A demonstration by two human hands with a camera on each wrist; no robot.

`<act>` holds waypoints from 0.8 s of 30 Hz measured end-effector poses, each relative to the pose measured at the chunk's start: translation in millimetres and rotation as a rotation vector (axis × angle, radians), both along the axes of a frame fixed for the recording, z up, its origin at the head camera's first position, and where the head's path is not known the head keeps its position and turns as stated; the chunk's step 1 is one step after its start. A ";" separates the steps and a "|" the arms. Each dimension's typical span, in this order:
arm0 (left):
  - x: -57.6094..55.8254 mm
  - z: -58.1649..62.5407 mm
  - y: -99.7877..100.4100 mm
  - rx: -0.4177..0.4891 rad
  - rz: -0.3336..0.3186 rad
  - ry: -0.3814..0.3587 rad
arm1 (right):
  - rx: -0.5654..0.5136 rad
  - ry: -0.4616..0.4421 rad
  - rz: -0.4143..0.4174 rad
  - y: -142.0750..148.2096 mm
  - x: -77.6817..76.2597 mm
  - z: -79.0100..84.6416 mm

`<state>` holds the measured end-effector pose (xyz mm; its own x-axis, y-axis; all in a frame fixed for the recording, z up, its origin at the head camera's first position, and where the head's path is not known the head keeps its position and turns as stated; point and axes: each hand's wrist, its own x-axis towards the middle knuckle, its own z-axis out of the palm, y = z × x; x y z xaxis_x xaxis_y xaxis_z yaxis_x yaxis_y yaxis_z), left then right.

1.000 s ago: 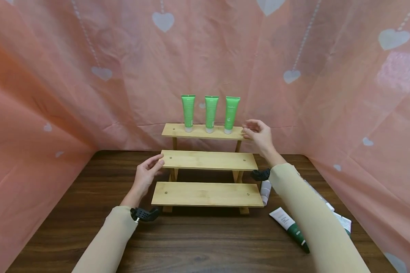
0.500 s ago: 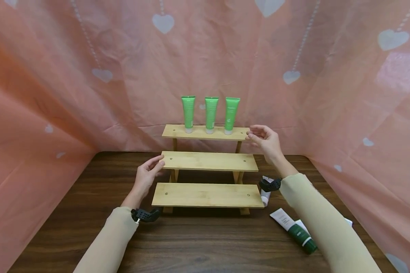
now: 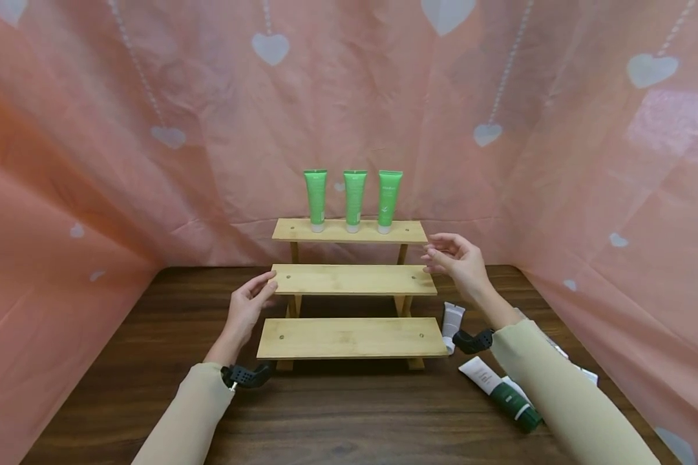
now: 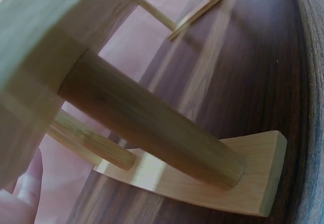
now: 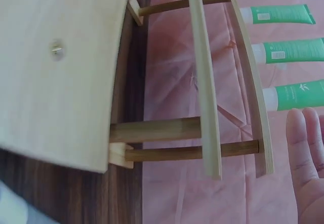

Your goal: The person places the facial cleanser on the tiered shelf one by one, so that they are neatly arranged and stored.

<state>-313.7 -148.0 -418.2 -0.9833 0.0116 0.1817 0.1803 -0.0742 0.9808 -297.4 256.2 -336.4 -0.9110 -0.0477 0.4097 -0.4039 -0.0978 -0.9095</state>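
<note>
A three-tier wooden display stand (image 3: 349, 337) rises on the table. My left hand (image 3: 243, 310) pinches the left end of its middle shelf between thumb and fingers; in the left wrist view part of that hand (image 4: 25, 196) shows by the board's edge. Three green squeeze tubes stand cap-down on the top shelf: the left tube (image 3: 316, 197), the middle tube (image 3: 354, 197) and the right tube (image 3: 389, 199). My right hand (image 3: 462, 265) holds nothing. Its fingers are loosely bent beside the stand's right end, between the top and middle tiers.
A grey tube (image 3: 452, 323) lies against the stand's right side. Nearer the front lies a white-and-green tube (image 3: 503, 395), with more tubes partly hidden under the right sleeve (image 3: 564, 387). A pink curtain (image 3: 349, 116) with hearts surrounds the dark wooden table (image 3: 349, 413).
My right hand has drawn back from beside the right green tube, down and to the right. The left hand stays at the middle shelf. The head view has tilted up slightly.
</note>
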 end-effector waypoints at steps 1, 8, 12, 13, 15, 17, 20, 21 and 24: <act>0.8 0.7 0.5 -0.001 0.001 0.004 | 0.009 -0.001 0.004 1.7 3.0 -1.1; -11.3 -13.1 -1.2 -0.017 0.019 0.007 | 0.101 -0.021 0.007 14.1 22.4 -7.7; -14.4 -17.3 -1.6 -0.033 0.024 0.026 | 0.168 -0.057 -0.005 22.0 33.8 -10.8; -14.5 -17.5 -1.4 -0.032 0.026 0.029 | 0.181 -0.063 -0.004 24.0 36.8 -11.2; -14.1 -17.3 -1.1 -0.029 0.026 0.032 | 0.198 -0.069 -0.001 27.9 42.7 -11.6; -13.7 -16.8 -0.9 -0.021 0.027 0.033 | 0.198 -0.068 0.008 32.1 48.1 -12.0; -13.2 -16.2 -0.9 -0.016 0.027 0.031 | 0.200 -0.063 0.016 38.4 54.7 -13.4; -13.1 -16.1 -0.9 -0.015 0.028 0.030 | 0.202 -0.064 0.018 40.7 56.5 -14.4; -12.9 -16.0 -0.8 -0.016 0.027 0.023 | 0.210 -0.068 0.015 46.7 60.5 -18.6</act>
